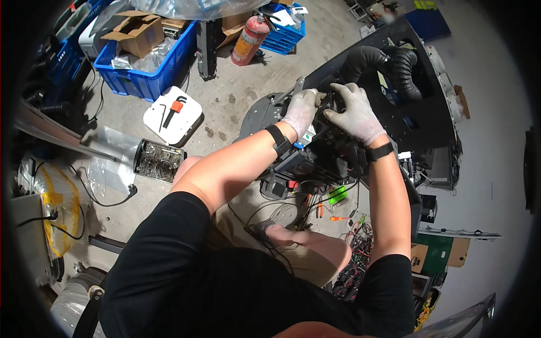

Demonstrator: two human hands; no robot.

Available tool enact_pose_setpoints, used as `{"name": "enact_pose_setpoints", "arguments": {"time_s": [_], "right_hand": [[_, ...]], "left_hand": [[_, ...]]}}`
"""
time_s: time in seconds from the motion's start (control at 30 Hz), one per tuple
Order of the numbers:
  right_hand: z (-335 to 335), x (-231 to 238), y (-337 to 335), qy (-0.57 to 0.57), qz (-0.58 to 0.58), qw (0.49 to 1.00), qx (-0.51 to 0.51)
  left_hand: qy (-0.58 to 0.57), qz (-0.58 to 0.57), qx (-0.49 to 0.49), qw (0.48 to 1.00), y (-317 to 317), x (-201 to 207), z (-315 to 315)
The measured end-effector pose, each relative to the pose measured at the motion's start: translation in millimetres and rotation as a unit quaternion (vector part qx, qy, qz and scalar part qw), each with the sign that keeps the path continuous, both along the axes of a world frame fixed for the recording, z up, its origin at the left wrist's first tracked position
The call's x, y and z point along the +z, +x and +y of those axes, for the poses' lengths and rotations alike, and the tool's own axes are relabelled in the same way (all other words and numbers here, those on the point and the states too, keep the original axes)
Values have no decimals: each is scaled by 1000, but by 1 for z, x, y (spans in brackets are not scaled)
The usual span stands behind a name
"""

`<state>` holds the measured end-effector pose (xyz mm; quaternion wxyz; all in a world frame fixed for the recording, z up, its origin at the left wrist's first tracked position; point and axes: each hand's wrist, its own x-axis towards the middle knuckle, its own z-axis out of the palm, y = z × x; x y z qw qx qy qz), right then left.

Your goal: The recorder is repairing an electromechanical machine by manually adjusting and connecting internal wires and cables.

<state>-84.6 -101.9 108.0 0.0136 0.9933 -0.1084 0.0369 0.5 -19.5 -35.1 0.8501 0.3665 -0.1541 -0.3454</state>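
My left hand [304, 110], in a pale work glove, reaches into the top of a dark machine [315, 163] in front of me. Its fingers are curled together at a dark part, and what lies in them is hidden. Close by on the right, my right hand [355, 112], also gloved, rests over the same machine. Thumb and forefinger stand apart in a curve, with dark parts showing between them. Black bands circle both wrists. Beyond my right hand, thick black corrugated hoses [403, 70] loop inside an open black housing [428, 112].
Black and orange hex keys [173, 111] lie on a white stool seat [155, 118]. An opened electronic unit [160, 160] is on the floor. Behind stand a blue crate [132, 84] and a red fire extinguisher [249, 40]. Screwdrivers [339, 218] and tangled cables [355, 265] lie near my foot.
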Motion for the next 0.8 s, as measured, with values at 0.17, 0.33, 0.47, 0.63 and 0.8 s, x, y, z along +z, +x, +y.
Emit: {"name": "enact_pose_setpoints", "arguments": {"time_s": [0.17, 0.33, 0.47, 0.63, 0.8], "right_hand": [[-3, -2, -18, 18, -43, 998, -28], [3, -4, -16, 29, -61, 997, -35], [8, -4, -15, 50, -61, 996, -37], [-9, -6, -25, 143, -123, 982, -2], [-13, -8, -30, 209, -164, 964, -18]], "left_hand": [[-23, 50, -64, 996, -2, 7, 2], [-57, 73, -96, 991, -1, 5, -1], [-37, 61, -68, 995, -1, -1, -3], [141, -116, 40, 982, 15, 6, 8], [99, -519, 181, 829, 45, 5, 13]]}}
